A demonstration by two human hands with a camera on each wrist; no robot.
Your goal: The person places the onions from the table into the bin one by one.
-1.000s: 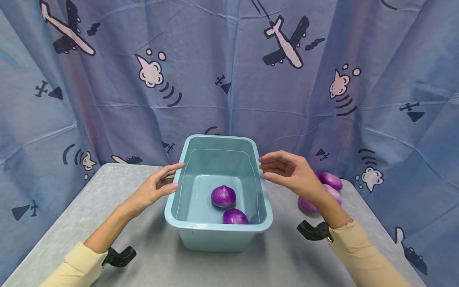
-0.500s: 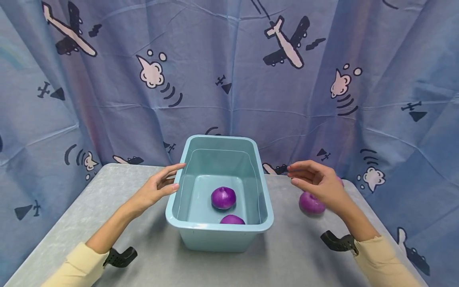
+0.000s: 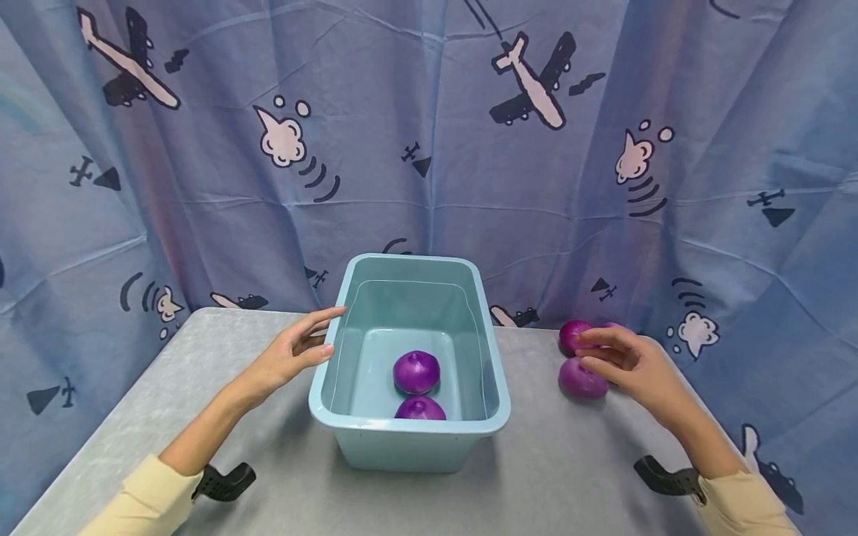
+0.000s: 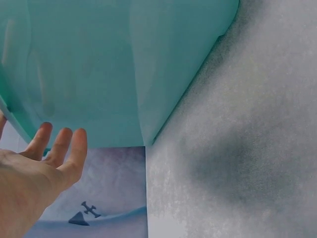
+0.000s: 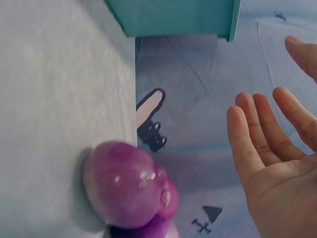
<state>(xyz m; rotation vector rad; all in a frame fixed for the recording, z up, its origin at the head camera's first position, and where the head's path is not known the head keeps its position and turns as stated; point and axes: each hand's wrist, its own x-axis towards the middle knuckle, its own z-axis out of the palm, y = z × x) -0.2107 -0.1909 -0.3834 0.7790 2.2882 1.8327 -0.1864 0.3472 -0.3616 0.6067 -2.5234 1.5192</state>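
Note:
A light blue plastic basin (image 3: 496,372) holds two purple onions: one onion (image 3: 416,372) lies mid-floor and another onion (image 3: 420,409) is partly hidden behind the near rim. At the basin's left rim rests my left hand (image 3: 291,353), fingertips along the edge; the left wrist view shows its fingers (image 4: 75,153) loosely bent beside the outer wall. My right hand (image 3: 637,368) hovers at a group of several purple onions (image 3: 582,380) on the right, fingers relaxed and nothing between them. In the right wrist view the palm (image 5: 282,198) faces up beside a large onion (image 5: 121,183).
A grey table (image 3: 536,476) carries everything, its back edge close to a blue curtain (image 3: 375,149) printed with planes. One more onion (image 3: 574,337) lies behind the nearest one at the right. Black wrist straps (image 3: 224,482) sit on both forearms.
My right hand has moved right, from beside the basin's right rim to the onion group. Inside the basin, the nearer onion has shifted left. The left hand stays in place.

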